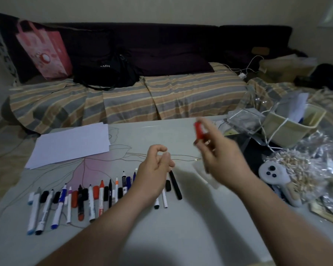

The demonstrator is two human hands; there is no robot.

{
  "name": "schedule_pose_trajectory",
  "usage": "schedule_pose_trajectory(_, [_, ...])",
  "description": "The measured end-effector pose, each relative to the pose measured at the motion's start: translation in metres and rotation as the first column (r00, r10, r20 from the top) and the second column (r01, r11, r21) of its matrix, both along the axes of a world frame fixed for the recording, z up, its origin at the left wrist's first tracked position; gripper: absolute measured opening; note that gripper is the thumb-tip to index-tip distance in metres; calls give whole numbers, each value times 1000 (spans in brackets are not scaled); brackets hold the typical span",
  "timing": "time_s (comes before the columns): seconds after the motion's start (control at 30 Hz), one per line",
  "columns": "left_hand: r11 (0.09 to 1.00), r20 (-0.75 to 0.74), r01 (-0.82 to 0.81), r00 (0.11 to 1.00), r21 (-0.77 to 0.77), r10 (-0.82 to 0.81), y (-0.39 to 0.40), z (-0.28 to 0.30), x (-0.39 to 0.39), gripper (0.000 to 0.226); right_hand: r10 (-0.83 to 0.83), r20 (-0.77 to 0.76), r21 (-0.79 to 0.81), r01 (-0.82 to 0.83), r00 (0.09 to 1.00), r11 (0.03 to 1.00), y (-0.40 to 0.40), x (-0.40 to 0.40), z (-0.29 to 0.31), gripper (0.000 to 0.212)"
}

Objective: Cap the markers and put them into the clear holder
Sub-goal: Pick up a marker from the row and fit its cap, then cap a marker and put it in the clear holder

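Several markers (81, 200) and loose caps lie in a row on the table (181, 227) at the front left, most uncapped with tips pointing away. My right hand (219, 156) is raised right of centre and pinches a red marker (199, 131), which points up and is blurred. My left hand (156, 169) hovers over the right end of the row with loosely curled fingers and holds nothing I can see. A black pen (175, 186) and a black cap (168, 185) lie just right of it. A glassy edge behind my right hand may be the clear holder (244, 143); I cannot tell.
White paper sheets (69, 144) lie at the table's back left. At the right are a cream basket (288, 129) with a white cable, plastic bags, a heap of wooden pegs (290, 169) and a white controller (273, 173). Behind the table stands a striped sofa (123, 100).
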State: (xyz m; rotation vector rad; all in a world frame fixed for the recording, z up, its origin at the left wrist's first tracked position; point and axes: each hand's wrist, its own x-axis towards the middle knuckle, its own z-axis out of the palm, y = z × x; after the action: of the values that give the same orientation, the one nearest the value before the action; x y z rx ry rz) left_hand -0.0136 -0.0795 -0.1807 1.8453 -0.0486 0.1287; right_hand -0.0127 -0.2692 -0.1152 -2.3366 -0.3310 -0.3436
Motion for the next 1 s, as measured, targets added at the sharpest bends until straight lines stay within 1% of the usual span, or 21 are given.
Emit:
schedule_pose_trajectory(0.07, [985,-43,57,998,165,-50,-2,-10,3,16,-193,83,130,181,978,975,-22,8,7,52])
schedule_pose_trajectory(0.1, [958,-40,77,997,278,-68,-2,-15,4,18,-266,122,155,247,956,957,-31,11,7,48])
schedule_pose_trajectory(0.17, [861,-4,82,996,503,-93,-2,-28,9,23,-348,133,150,328,928,933,-46,17,-1,40])
schedule_pose_trajectory(0.2, [824,8,76,995,561,-97,-2,-33,12,25,-360,114,120,347,926,930,-50,19,-7,37])
schedule_pose_trajectory(0.23, [799,11,69,995,597,-94,-2,-37,16,26,-361,97,54,357,927,932,-53,21,-14,33])
schedule_pose_trajectory(0.27, [777,12,61,996,626,-87,-2,-41,19,27,-360,93,-50,365,928,930,-55,23,-21,30])
schedule_pose_trajectory(0.33, [733,7,46,998,678,-69,-1,-46,25,29,-365,111,-278,381,924,882,-55,26,-30,22])
schedule_pose_trajectory(0.37, [706,0,43,998,706,-61,-1,-48,27,29,-372,109,-347,386,922,855,-55,27,-33,20])
schedule_pose_trajectory(0.47, [621,-19,39,999,783,-39,0,-58,31,32,-399,80,-431,392,914,813,-54,26,-37,18])
schedule_pose_trajectory(0.53, [586,-7,24,999,810,-31,0,-65,31,32,-410,97,-505,400,907,765,-56,28,-42,16])
schedule_pose_trajectory(0.6, [557,-6,23,999,830,-32,-1,-69,32,33,-438,85,-551,409,895,728,-56,29,-44,19])
schedule_pose_trajectory(0.7, [513,-22,36,999,858,-33,-3,-71,34,37,-463,73,-570,418,883,708,-54,29,-42,21])
schedule_pose_trajectory(0.77, [493,-20,38,999,869,-40,-5,-74,35,39,-425,125,-526,423,897,738,-49,27,-37,20])
schedule_pose_trajectory(0.83, [470,3,15,999,883,-38,-6,-78,35,38,-313,198,-440,370,929,818,-35,22,-34,19])
schedule_pose_trajectory(0.87, [455,15,3,999,890,-36,-7,-79,35,37,-236,197,-399,297,952,868,-24,19,-35,19])
schedule_pose_trajectory(0.9, [437,23,-6,999,900,-34,-7,-80,36,35,-154,153,-371,201,976,907,-12,15,-40,19])
schedule_pose_trajectory(0.93, [416,18,-2,999,910,-35,-8,-80,36,35,-77,72,-367,98,994,925,0,12,-47,20])
schedule_pose_trajectory(1.0, [381,-11,28,999,924,-46,-8,-80,36,34,15,-149,-418,-77,989,905,21,7,-69,21])
